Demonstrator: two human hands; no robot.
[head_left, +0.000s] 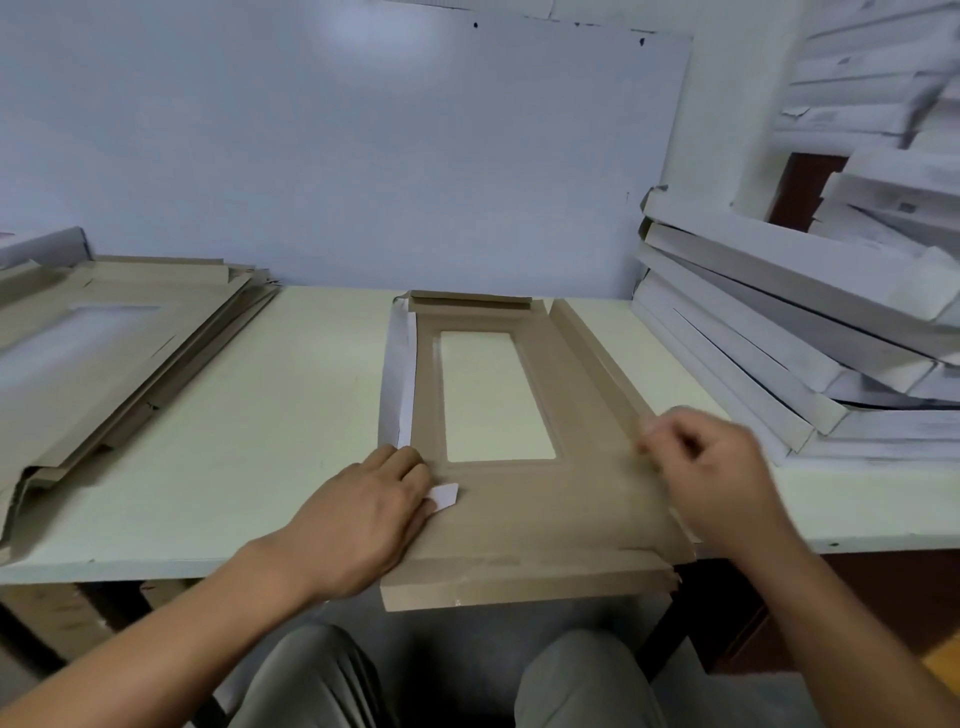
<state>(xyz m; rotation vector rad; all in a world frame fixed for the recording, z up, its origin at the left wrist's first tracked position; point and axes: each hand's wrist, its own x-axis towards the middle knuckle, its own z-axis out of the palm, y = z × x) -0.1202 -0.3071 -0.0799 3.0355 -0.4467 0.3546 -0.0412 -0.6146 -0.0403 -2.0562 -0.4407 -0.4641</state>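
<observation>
Knees (311, 680): grey trousers, below the tabletop's (270, 415) near edge.
Cardboard blank (524, 509): brown, flat, with a rectangular window cut through; left flap shows a white underside; near end overhangs the tabletop's near edge.
Left hand (363, 514): fingers straight, pressing the blank's left side beside a small white tab (445, 496).
Right hand (711, 467): blurred; fingers curled, seemingly pinching the right flap.

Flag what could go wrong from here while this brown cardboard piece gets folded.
The flat brown cardboard blank with a rectangular window overhangs the near edge of the pale table. Only the left hand pins it, so it may slip. The right hand pinches the raised right flap beside the leaning stack of white cardboard boxes; a wide swing might knock them.
</observation>
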